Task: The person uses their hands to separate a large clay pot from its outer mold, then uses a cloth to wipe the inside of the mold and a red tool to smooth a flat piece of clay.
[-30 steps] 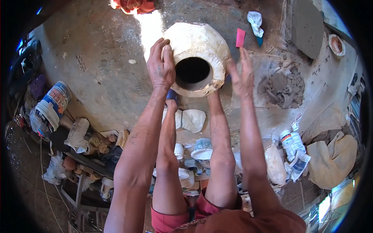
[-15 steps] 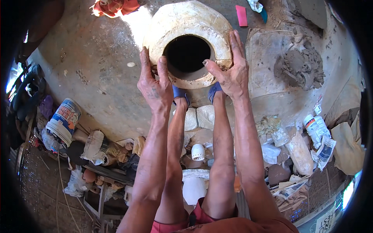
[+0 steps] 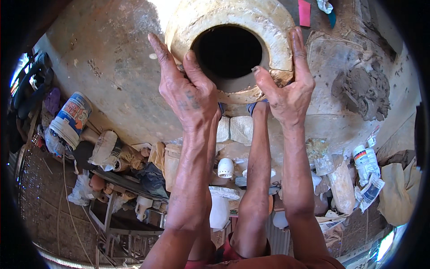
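A large round cream plaster form (image 3: 273,31) with a dark central opening fills the top middle. My left hand (image 3: 186,92) is at its lower left, thumb against the rim and index finger stretched up past the outer edge; other fingertips are hidden. My right hand (image 3: 286,89) grips its right side, long fingers along the outside, thumb bent by the opening. The lower rim sits just above my feet in blue footwear (image 3: 257,106).
Grey clay (image 3: 365,94) lies right; a pink strip (image 3: 304,12) is above. Clutter rings the lower floor (image 3: 103,58): a bucket (image 3: 70,120), sacks (image 3: 105,150), a small white perforated pot (image 3: 225,168), cloth (image 3: 398,193) and a metal frame (image 3: 107,219).
My right hand has come onto the form's right side. The form appears larger and higher in view, its opening turned more toward the camera, with both hands at its sides.
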Tool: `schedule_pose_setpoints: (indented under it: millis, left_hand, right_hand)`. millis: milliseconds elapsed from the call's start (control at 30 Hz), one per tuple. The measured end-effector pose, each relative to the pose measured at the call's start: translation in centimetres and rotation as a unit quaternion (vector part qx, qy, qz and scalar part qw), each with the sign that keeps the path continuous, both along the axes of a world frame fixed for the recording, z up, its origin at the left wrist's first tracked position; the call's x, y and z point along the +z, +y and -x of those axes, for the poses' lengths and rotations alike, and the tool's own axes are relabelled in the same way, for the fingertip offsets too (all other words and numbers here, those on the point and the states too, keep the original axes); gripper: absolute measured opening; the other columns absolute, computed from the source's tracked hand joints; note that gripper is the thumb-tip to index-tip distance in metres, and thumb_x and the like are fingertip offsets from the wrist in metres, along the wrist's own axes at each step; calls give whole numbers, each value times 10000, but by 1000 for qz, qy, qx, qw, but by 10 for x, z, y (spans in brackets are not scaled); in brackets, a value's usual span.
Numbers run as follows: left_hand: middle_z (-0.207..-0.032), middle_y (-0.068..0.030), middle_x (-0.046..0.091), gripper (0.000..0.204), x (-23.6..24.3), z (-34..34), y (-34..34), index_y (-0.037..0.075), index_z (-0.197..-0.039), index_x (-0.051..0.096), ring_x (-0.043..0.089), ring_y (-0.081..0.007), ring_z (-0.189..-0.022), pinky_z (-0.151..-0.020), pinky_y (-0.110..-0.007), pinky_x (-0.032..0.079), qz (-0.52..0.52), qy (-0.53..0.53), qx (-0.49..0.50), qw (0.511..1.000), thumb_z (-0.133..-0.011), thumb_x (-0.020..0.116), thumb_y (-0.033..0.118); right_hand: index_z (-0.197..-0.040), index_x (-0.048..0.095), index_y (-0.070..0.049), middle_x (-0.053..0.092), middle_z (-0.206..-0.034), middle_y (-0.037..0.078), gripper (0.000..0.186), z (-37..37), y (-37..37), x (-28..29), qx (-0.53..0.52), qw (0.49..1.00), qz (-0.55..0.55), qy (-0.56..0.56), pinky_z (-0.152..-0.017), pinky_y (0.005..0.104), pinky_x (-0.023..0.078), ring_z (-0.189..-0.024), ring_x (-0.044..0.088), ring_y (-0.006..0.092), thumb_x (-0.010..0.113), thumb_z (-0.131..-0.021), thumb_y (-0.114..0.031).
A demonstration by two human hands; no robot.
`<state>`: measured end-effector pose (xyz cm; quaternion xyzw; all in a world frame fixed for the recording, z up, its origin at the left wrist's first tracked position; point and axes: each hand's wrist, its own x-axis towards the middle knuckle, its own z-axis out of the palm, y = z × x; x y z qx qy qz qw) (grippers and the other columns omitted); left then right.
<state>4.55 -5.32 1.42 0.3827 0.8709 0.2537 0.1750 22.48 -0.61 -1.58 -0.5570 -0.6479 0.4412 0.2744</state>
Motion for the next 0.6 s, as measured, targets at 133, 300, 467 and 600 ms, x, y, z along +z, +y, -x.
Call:
schedule_pose_setpoints:
  millis: [133, 300, 467, 600]
  left_hand:
    - [-1168, -334, 710, 704, 4, -2, 2, -42, -1657, 228, 736, -458, -1036, -875, -460, 573, -5, -19, 12, 1000, -1046, 557, 80]
    - [-1338, -272, 696, 687, 0, 2, -3, 27, -1675, 231, 762, -346, -997, -862, -398, 582, 2, -15, 4, 1000, -1084, 542, 188]
    - [-1323, -270, 703, 723, -11, 7, -6, 21, -1679, 204, 762, -316, -937, -823, -403, 579, -39, 51, -22, 998, -1073, 568, 176]
    - [-1264, -254, 729, 737, -8, 8, -7, 18, -1677, 213, 731, -243, -794, -737, -384, 574, -26, 28, -17, 999, -1072, 596, 189]
  right_hand:
    - [-1564, 396, 124, 424, -1623, 298, 899, 0, -1, 2, 5, 1000, 5, 22, -1219, 422, 379, -1494, 447, 330, 791, -788, -98]
    - [-1575, 382, 121, 418, -1628, 290, 869, -3, -1, 2, 19, 999, 9, 38, -1229, 426, 367, -1491, 453, 321, 767, -820, -73]
    - [-1606, 326, 109, 437, -1616, 274, 892, -3, 0, 4, 38, 998, 19, 43, -1220, 423, 382, -1479, 465, 298, 743, -837, -62]
    - [-1667, 185, 52, 395, -1636, 242, 973, -5, -2, -1, 54, 995, 45, 64, -1239, 432, 356, -1476, 455, 304, 706, -850, -35]
